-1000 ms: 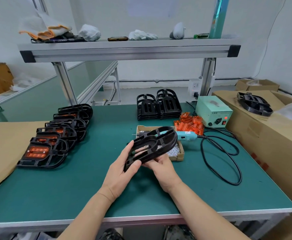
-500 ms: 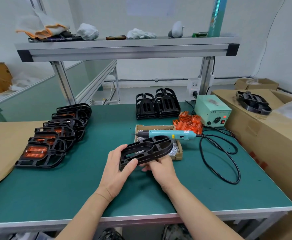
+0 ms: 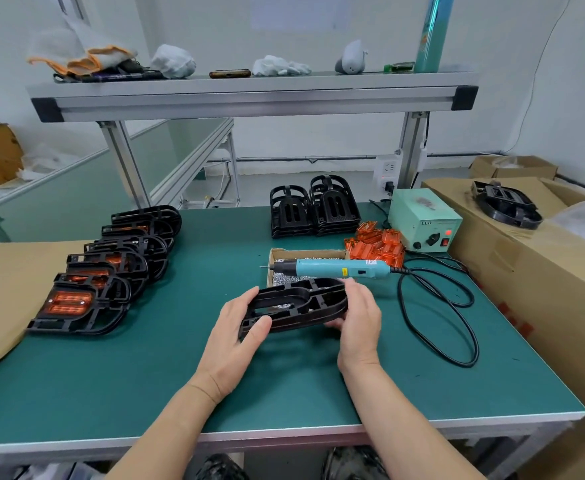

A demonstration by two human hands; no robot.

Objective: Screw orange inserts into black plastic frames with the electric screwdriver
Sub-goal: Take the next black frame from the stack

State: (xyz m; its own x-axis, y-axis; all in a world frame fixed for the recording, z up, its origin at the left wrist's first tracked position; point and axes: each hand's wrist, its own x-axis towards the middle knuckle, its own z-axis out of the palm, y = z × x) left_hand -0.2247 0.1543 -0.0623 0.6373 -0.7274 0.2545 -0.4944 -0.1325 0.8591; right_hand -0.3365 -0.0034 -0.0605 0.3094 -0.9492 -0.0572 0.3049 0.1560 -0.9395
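Observation:
A black plastic frame (image 3: 296, 303) hangs just above the green table, almost flat, with nothing orange in it. My left hand (image 3: 235, 337) grips its near left end, thumb on top. My right hand (image 3: 358, 317) holds its right rounded end from the side. The blue electric screwdriver (image 3: 332, 267) lies across a small cardboard box of screws (image 3: 306, 253) just behind the frame. A pile of loose orange inserts (image 3: 375, 244) sits to the right of that box. Several frames with orange inserts in them (image 3: 93, 289) lie in an overlapping row at the left.
Two stacks of bare black frames (image 3: 313, 207) stand at the back centre. A green power box (image 3: 424, 225) sits at the back right, its black cable (image 3: 436, 313) looping over the table's right side. Cardboard boxes (image 3: 540, 271) flank the right edge, brown card (image 3: 3, 289) the left.
The frame has come down from a steep tilt to nearly level and lower over the table. My right hand has shifted from under the frame to its right end.

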